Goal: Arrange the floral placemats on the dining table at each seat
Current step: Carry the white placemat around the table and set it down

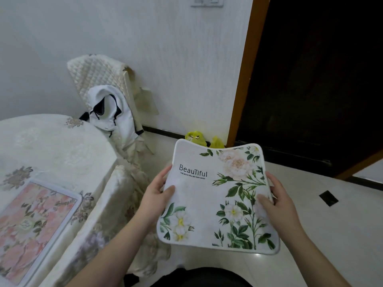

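Lengthwise away, placemat [209, 204] between each hand.

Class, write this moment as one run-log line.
left hand: grips white placemat | right hand: grips it | placemat: off table | pink placemat: laid

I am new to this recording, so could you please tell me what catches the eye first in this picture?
The white placemat with green leaves and the word "Beautiful" stands out first, held off the table at centre right, the left hand gripping its left edge and the right hand its right edge. Next comes the pink floral placemat, lying flat on the cloth-covered dining table at lower left. Behind the table, a white bag sits on a quilted chair.
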The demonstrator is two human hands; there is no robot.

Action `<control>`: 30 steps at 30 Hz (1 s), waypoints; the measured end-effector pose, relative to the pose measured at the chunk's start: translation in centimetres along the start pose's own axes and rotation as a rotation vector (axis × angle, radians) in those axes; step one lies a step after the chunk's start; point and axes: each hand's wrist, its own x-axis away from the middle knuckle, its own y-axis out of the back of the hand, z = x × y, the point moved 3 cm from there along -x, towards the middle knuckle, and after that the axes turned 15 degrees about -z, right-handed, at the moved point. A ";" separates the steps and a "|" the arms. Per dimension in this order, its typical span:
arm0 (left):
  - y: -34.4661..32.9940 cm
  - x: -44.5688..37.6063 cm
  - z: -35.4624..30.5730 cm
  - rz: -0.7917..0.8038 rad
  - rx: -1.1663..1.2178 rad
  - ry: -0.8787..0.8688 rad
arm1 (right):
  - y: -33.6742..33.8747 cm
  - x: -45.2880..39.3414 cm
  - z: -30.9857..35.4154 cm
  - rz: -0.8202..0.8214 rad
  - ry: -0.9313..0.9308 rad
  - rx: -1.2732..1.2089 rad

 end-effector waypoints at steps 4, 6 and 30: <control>0.4 -2.8 -0.8 -0.051 0.039 0.006 | -2.5 -3.7 1.6 0.050 0.014 -0.008; 0.8 -4.5 -1.1 -0.074 0.054 0.015 | -4.0 -5.2 2.7 0.070 0.020 -0.013; 5.0 -28.2 -7.3 -0.208 0.187 0.030 | -24.2 -24.9 15.0 0.207 0.021 -0.011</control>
